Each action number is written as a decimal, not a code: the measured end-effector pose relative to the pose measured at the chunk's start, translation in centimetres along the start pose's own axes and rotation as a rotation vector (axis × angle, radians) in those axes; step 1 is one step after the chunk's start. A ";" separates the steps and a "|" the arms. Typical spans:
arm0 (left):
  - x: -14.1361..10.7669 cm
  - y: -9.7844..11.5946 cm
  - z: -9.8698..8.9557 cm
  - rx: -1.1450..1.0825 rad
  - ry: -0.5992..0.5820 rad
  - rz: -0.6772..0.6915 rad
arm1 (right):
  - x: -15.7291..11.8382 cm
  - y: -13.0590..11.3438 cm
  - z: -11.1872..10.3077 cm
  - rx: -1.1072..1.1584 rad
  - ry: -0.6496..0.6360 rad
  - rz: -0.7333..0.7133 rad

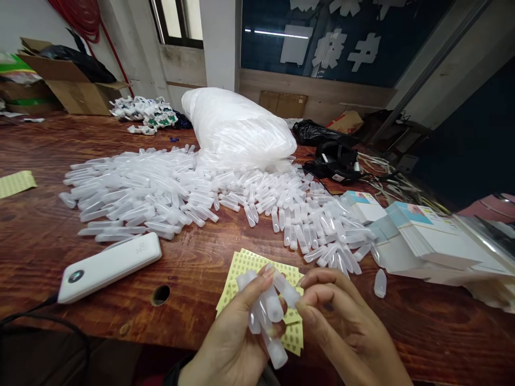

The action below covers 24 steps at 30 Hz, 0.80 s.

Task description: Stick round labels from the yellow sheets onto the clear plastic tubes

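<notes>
My left hand (237, 327) is closed around several small translucent plastic tubes (261, 311) with frosted caps. One tube (284, 287) sticks out to the right from under the left thumb. At its capped end, the thumb and fingers of my right hand (341, 316) are pinched together, touching it. Whether a small sticker is between those fingertips I cannot make out. Beneath both hands lie yellow sticker sheets (245, 262) printed with rows of small oval marks, partly hidden by the hands. A large heap of the same tubes (137, 187) spreads across the table behind them.
A white power bank (110, 267) with a black cable lies left, near a hole (161, 295) in the wooden table. Behind the heap rests a bulging clear plastic bag (241, 128). Stacked printed cards (430, 236) stand right, beside a loose tube (380, 283). Another yellow sheet (16, 184) lies far left.
</notes>
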State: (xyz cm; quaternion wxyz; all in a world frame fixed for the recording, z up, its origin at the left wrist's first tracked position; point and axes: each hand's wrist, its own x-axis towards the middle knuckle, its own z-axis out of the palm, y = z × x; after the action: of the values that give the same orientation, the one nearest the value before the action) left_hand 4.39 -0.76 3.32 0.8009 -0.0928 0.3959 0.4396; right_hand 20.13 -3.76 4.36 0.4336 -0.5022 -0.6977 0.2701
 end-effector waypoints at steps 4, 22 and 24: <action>-0.3 0.2 0.1 -0.005 -0.009 0.000 | -0.6 0.3 0.8 -0.050 0.111 -0.012; -0.2 -0.1 -0.3 0.000 0.001 0.002 | -0.3 0.9 1.6 -0.338 0.244 -0.348; -0.2 -0.1 -0.3 0.001 0.001 0.008 | -0.6 1.0 1.8 -0.303 0.249 -0.319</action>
State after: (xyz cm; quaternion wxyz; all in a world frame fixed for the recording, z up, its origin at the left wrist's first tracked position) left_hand 4.20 -1.10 3.26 0.7991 -0.0910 0.3967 0.4425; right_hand 19.13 -3.83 2.47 0.4731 -0.4745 -0.7418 0.0264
